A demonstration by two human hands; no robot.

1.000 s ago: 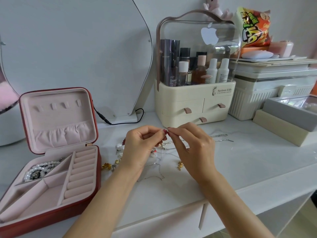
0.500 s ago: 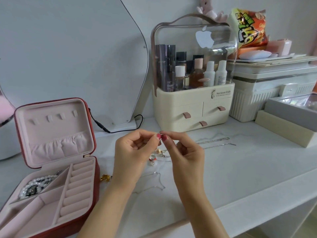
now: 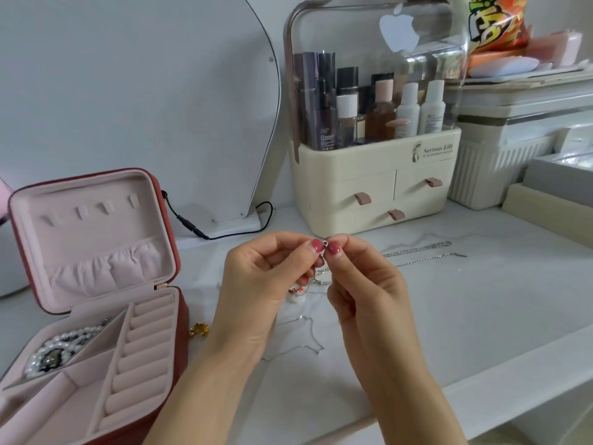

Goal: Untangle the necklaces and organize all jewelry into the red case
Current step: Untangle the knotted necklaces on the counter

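Two hands: left hand [image 3: 256,284], right hand [image 3: 362,284]. One red case [image 3: 167,239], lid open, one pearl strand [image 3: 57,351] inside. Two silver chains [image 3: 417,252] lying right on the desk [image 3: 481,316], one thin chain [image 3: 298,335] near front. One cosmetics organizer [image 3: 375,184] with three drawers. One snack bag [image 3: 494,24].

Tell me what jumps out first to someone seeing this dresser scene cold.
Front and centre, the left hand and right hand pinch a tiny clasp of a thin chain between red-nailed fingertips. At the left, the open red case holds a pearl necklace in its back compartment. Behind the hands stands a cream cosmetics organizer full of bottles.
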